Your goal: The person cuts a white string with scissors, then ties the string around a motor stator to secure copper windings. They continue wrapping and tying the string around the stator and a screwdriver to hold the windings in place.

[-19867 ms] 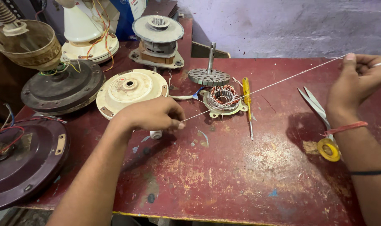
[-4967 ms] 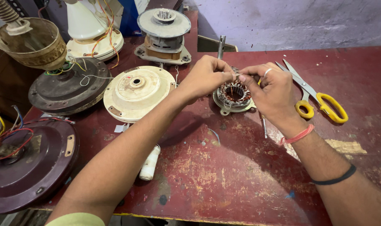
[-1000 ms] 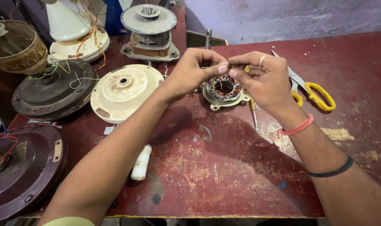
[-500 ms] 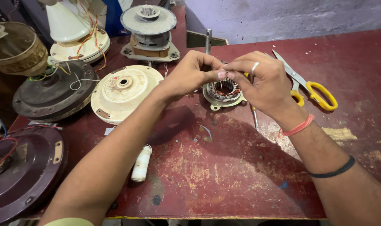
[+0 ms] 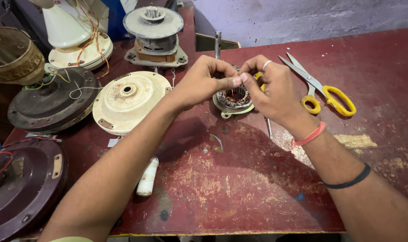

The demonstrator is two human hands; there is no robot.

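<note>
Both forearms are bare from the elbow down. The right hand (image 5: pixel 275 92) wears a plain silver ring (image 5: pixel 266 64) on 1 finger. Around the right wrist sits a thin coral-pink band (image 5: pixel 307 137), and further up the forearm a narrow black band (image 5: pixel 349 181), so 2 bands on that arm. The left hand (image 5: pixel 199 83) carries no ring or band that can be seen. At the bottom edge, near the left elbow, a sliver of pale yellow-green sleeve (image 5: pixel 72 239) shows.
</note>
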